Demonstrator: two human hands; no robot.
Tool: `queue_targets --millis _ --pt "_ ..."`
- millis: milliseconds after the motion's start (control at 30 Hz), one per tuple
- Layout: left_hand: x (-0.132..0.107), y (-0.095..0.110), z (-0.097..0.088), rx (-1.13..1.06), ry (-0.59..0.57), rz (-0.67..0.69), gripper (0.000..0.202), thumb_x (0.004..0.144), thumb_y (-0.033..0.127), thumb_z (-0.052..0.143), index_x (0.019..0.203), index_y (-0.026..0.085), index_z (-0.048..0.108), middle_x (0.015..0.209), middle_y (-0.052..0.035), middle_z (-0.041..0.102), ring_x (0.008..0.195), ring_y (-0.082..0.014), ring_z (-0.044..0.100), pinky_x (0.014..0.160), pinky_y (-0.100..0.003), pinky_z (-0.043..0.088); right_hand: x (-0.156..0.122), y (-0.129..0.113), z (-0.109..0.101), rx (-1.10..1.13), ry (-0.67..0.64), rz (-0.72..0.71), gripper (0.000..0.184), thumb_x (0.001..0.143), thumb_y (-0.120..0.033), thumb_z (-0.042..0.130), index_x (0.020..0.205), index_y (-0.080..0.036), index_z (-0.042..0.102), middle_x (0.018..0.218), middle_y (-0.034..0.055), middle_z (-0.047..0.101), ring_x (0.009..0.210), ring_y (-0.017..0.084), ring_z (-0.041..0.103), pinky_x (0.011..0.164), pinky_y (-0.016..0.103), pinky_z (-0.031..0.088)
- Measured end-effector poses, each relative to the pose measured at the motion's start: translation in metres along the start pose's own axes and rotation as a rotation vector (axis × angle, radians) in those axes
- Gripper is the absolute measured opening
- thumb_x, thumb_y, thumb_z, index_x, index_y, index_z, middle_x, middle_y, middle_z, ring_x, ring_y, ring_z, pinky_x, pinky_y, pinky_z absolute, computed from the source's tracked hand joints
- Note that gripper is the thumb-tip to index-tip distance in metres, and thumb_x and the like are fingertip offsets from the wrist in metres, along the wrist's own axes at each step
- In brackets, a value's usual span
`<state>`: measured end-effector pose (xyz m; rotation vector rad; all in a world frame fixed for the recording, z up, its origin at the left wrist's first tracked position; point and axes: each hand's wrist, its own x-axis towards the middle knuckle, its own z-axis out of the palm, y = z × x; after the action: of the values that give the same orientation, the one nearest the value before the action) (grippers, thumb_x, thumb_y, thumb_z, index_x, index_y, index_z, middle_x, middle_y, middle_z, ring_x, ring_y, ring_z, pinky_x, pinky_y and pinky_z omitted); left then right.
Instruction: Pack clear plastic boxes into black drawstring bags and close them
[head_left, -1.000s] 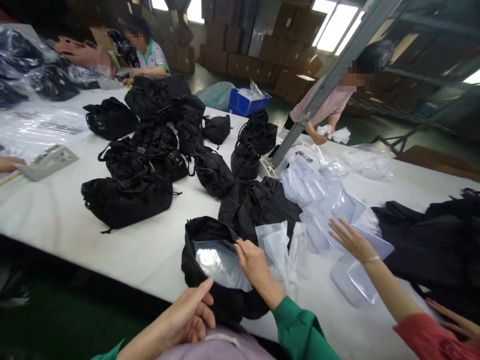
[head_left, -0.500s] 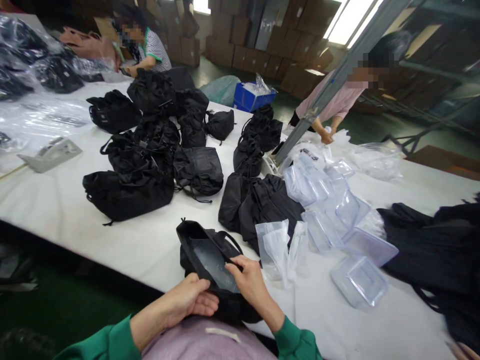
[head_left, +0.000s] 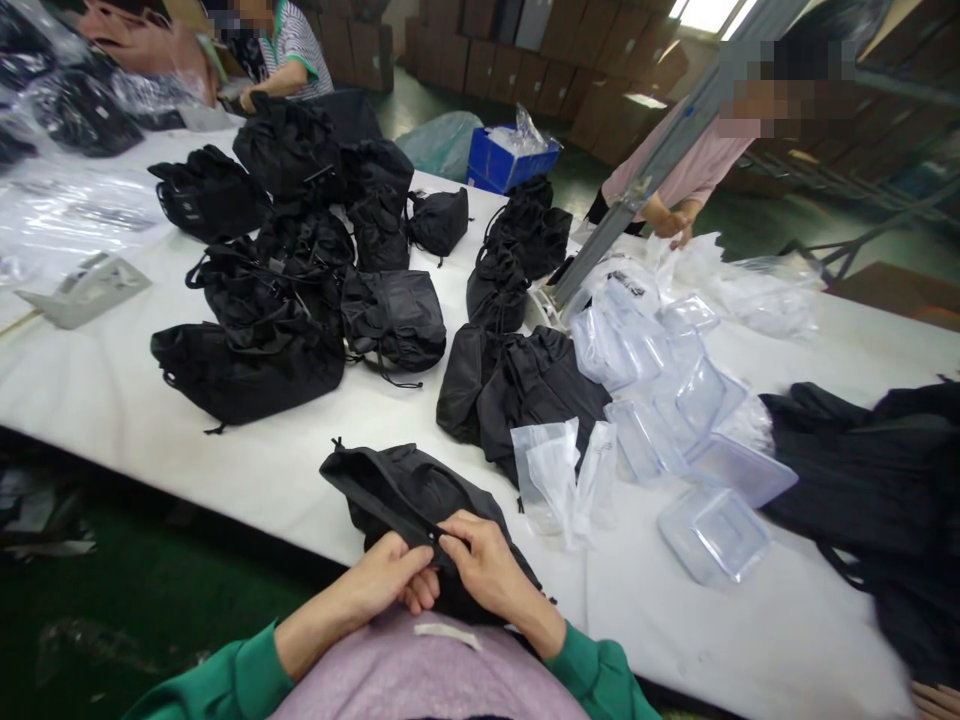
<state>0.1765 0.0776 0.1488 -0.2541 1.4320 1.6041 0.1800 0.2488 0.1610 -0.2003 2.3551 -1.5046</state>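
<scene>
A black drawstring bag (head_left: 409,485) lies at the near edge of the white table, right in front of my body. My left hand (head_left: 397,575) pinches the near part of its rim between thumb and curled fingers. Close beside it, my right hand (head_left: 484,565) grips the rim from the other side, thumb and fingertips on the cloth. Between the two thumbs shows a small light dot on the fabric. The two sides of the opening lie close together, so the inside of the bag is hidden.
Several black bags (head_left: 300,290) crowd the table beyond. To the right are clear plastic boxes (head_left: 716,535), small translucent bags (head_left: 551,465) and flat black fabric (head_left: 855,470). A slanted metal post (head_left: 607,235) rises from the table. A tape dispenser (head_left: 90,290) stands left. Two people work across the table.
The bag's mouth gaped with a clear, shiny lining or insert visible; now its sides are drawn together. My hands have come closer, both now on the rim. The view has tilted slightly down.
</scene>
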Motion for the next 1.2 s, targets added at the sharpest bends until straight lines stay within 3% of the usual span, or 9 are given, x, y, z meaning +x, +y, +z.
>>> queue_targets --millis 367,500,567,667,733,833,967,1067,1200 --pt "0.009 0.004 0.000 0.111 -0.001 0.052 0.057 0.076 0.063 0.056 0.060 0.009 0.064 0.053 -0.0095 0.063 0.044 -0.0138 0.056 0.047 -0.025 0.045 -0.004 0.003 0.005 -0.049 0.057 -0.055 0.025 0.091 -0.013 0.046 0.093 -0.018 0.070 0.086 0.0048 0.064 0.081 0.016 0.059 0.075 0.028 0.046" --pt "0.001 0.018 -0.014 0.067 -0.051 0.160 0.052 0.078 0.062 0.060 0.076 0.011 0.065 0.065 -0.0082 0.067 0.055 -0.0154 0.062 0.051 -0.024 0.047 -0.007 0.009 -0.018 0.011 0.169 -0.049 0.025 0.092 -0.027 0.049 0.103 -0.020 0.070 0.100 0.0073 0.066 0.094 0.018 0.061 0.087 0.032 0.047" --pt "-0.009 0.022 -0.039 -0.010 0.097 0.269 0.050 0.082 0.062 0.057 0.072 0.013 0.061 0.061 -0.0047 0.064 0.050 -0.0130 0.057 0.046 -0.022 0.042 -0.020 0.028 -0.039 0.071 0.442 0.062 0.032 0.090 -0.041 0.052 0.106 -0.018 0.069 0.106 0.0096 0.067 0.100 0.021 0.061 0.094 0.036 0.045" --pt "-0.013 0.023 -0.096 -0.175 0.638 0.479 0.043 0.083 0.056 0.060 0.068 0.016 0.058 0.057 0.0003 0.059 0.046 -0.0104 0.050 0.044 -0.021 0.037 -0.061 0.070 -0.059 0.267 0.931 0.405 0.064 0.082 -0.066 0.049 0.113 -0.012 0.065 0.103 0.0144 0.068 0.097 0.026 0.063 0.091 0.041 0.047" --pt "0.002 0.022 -0.133 -0.207 0.817 0.500 0.042 0.084 0.058 0.056 0.085 0.017 0.065 0.082 -0.0032 0.068 0.073 -0.0153 0.062 0.064 -0.025 0.049 -0.094 0.094 -0.052 0.460 1.069 0.661 0.083 0.074 -0.079 0.046 0.115 -0.008 0.064 0.101 0.0175 0.068 0.096 0.029 0.064 0.087 0.043 0.050" --pt "0.042 0.023 -0.158 -0.185 0.715 0.393 0.050 0.090 0.060 0.045 0.095 0.016 0.068 0.102 -0.0069 0.069 0.108 -0.0211 0.059 0.101 -0.035 0.040 -0.122 0.105 -0.012 0.772 0.946 0.872 0.092 0.068 -0.086 0.044 0.115 -0.009 0.064 0.108 0.0195 0.067 0.106 0.031 0.062 0.089 0.044 0.049" --pt "0.071 0.028 -0.140 -0.336 0.460 0.401 0.032 0.087 0.043 0.059 0.090 0.013 0.069 0.090 -0.0066 0.071 0.096 -0.0212 0.063 0.095 -0.033 0.047 -0.102 0.090 0.034 1.000 0.948 0.707 0.082 0.069 -0.082 0.052 0.120 -0.018 0.060 0.131 0.0136 0.058 0.121 0.028 0.054 0.090 0.037 0.051" --pt "0.067 0.024 -0.126 -0.446 0.378 0.393 0.023 0.083 0.034 0.066 0.094 0.015 0.071 0.097 -0.0052 0.072 0.095 -0.0170 0.064 0.087 -0.023 0.050 -0.080 0.084 0.034 1.091 1.100 0.586 0.068 0.066 -0.070 0.066 0.114 -0.022 0.062 0.134 0.0098 0.057 0.123 0.026 0.053 0.087 0.031 0.053" --pt "0.048 0.013 -0.114 -0.222 0.284 0.357 0.040 0.078 0.053 0.067 0.096 0.018 0.073 0.104 -0.0075 0.071 0.108 -0.0252 0.061 0.093 -0.029 0.049 -0.072 0.105 0.015 1.256 1.219 0.587 0.064 0.059 -0.060 0.075 0.105 -0.018 0.064 0.112 0.0104 0.069 0.106 0.029 0.063 0.081 0.035 0.057"
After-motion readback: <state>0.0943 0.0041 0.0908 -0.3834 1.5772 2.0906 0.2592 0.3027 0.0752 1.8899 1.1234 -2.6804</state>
